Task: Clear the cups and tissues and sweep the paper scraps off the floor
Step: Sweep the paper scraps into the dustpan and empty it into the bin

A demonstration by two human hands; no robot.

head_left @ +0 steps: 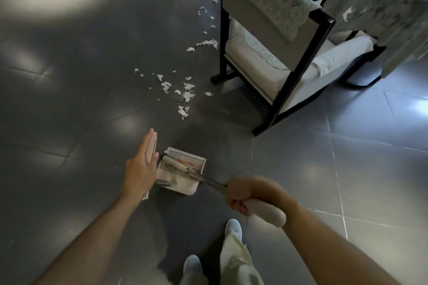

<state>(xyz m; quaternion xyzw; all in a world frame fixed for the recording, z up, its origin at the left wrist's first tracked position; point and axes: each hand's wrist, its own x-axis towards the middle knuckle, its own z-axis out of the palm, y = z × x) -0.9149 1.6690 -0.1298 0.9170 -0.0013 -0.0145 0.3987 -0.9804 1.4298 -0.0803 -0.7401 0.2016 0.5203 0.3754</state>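
Many scraps [187, 93] lie beyond left hand [140, 169]; right hand [243, 192] grips broom [172, 162].

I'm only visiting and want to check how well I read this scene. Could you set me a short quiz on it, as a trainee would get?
1. True or false: the right hand grips the broom by its handle.
2. Where does the broom's head lie? A) on the chair; B) in the dustpan; C) among the paper scraps.
3. Are the fingers of the left hand straight or curled?
Key: 1 true; 2 B; 3 straight.
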